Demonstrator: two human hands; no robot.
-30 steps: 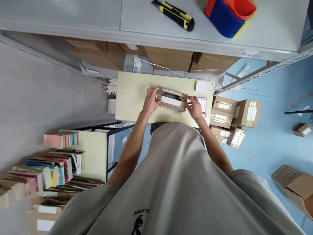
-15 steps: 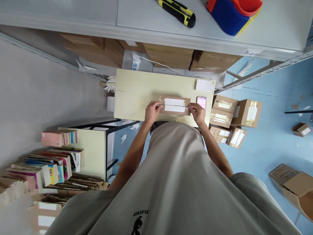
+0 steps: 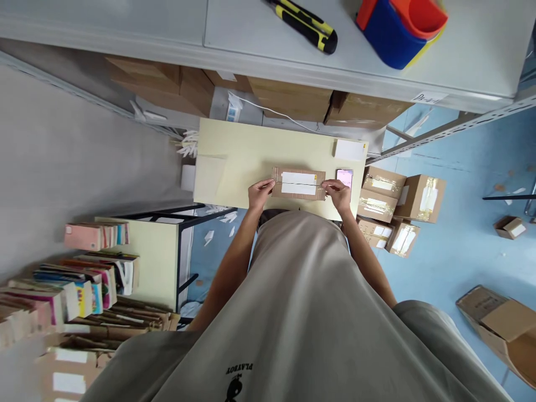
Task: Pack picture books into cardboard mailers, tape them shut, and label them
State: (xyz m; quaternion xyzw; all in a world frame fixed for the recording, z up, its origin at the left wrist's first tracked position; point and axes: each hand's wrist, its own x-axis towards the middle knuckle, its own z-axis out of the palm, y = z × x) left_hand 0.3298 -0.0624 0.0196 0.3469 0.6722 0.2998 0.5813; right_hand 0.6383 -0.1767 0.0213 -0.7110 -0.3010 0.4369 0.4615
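A flat cardboard box [image 3: 298, 194] with a white label [image 3: 298, 177] lies on the pale yellow table in front of me. A thin dark cord [image 3: 293, 183] runs straight across the label from side to side; whether it is string or a rubber band I cannot make out. At the box's left edge my left hand [image 3: 260, 194] pinches one end of it. My right hand [image 3: 337, 194] pinches the other end by the right edge. Just beyond my right hand lies a phone [image 3: 344, 177] with a pink screen.
The table [image 3: 251, 142] also bears a white box [image 3: 349, 149] at its far right corner. Above it, a grey shelf [image 3: 251, 33] holds a yellow-black utility knife [image 3: 307, 25] and a blue-red holder [image 3: 393, 39]. Cartons [image 3: 383, 187] are stacked right; books [image 3: 90, 285] stand left.
My left hand has shifted slightly left and down, its fingers now at the box's edge. The right hand and the box stay nearly in place; the whole view has tilted a little.
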